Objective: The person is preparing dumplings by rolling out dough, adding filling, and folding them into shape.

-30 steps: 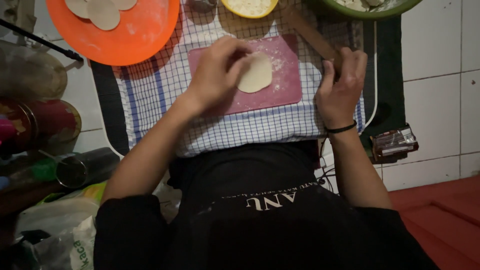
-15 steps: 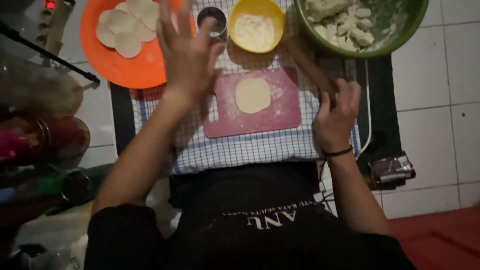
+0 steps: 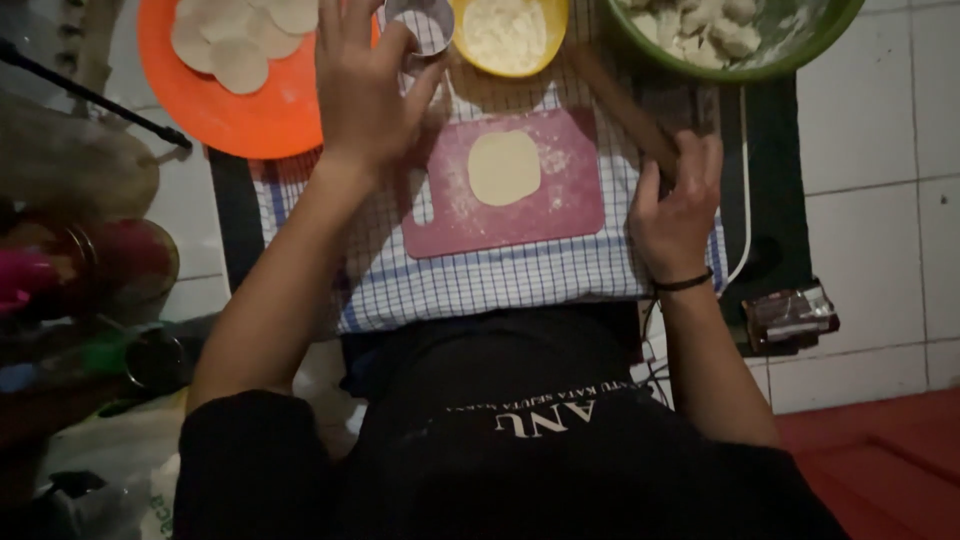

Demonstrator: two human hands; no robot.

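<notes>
White-tiled floor (image 3: 880, 120) at the right, checked cloth (image 3: 500, 285) spread over a low dark board; red mat (image 3: 520, 228) centred on the cloth, floured, bearing one flat dough disc (image 3: 503, 167); left hand (image 3: 362, 95) raised beyond the mat, grip closed on a small metal cup (image 3: 420, 22) beside the orange plate (image 3: 250, 128) of finished rounds; right hand (image 3: 675, 205) at the mat's right edge, grip clamped on the wooden rolling pin (image 3: 625, 105); yellow flour bowl (image 3: 556, 28) and green bowl (image 3: 800, 55) of dough lumps close behind. Recommended: bring cup squarely over disc, rim level, press straight down; keep pin parked clear of mat; dust rim if sticking suspected.
</notes>
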